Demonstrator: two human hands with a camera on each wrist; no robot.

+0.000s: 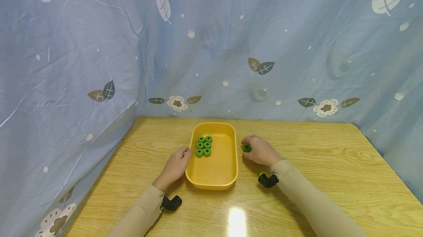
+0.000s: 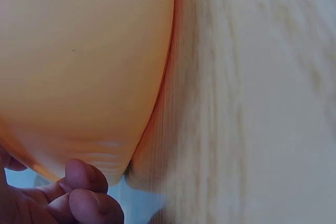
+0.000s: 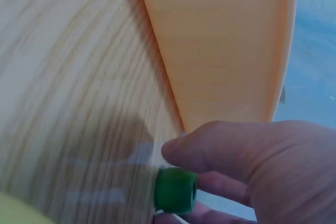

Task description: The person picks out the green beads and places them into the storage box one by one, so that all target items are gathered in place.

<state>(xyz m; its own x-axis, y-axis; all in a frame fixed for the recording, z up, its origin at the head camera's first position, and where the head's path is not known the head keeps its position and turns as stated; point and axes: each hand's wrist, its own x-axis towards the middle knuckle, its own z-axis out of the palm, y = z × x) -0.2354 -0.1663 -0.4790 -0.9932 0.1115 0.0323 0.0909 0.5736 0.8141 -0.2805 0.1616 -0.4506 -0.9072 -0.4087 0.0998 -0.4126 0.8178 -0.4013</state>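
A yellow-orange plastic tray point(image 1: 228, 183) sits on the wooden table, with several green beads point(image 1: 207, 152) in paired rows along the left part of its floor. At its left rim, my left hand point(image 1: 175, 165) grips the side wall; curled fingers point(image 2: 97, 205) show against the outside in the left wrist view. To the right of the tray, my right hand point(image 1: 261, 150) has thumb and fingers curled around another green bead point(image 3: 176, 190). That bead stands at the table surface, its hole facing up, the thumb right at its edge.
A yellow ring-shaped piece point(image 1: 264, 174) lies by the right wrist, partly covered by the black wrist camera point(image 1: 268, 181). Another black wrist camera point(image 1: 172, 203) is on the left wrist. A blue patterned curtain point(image 1: 211, 46) hangs behind the wooden table point(image 1: 317, 149).
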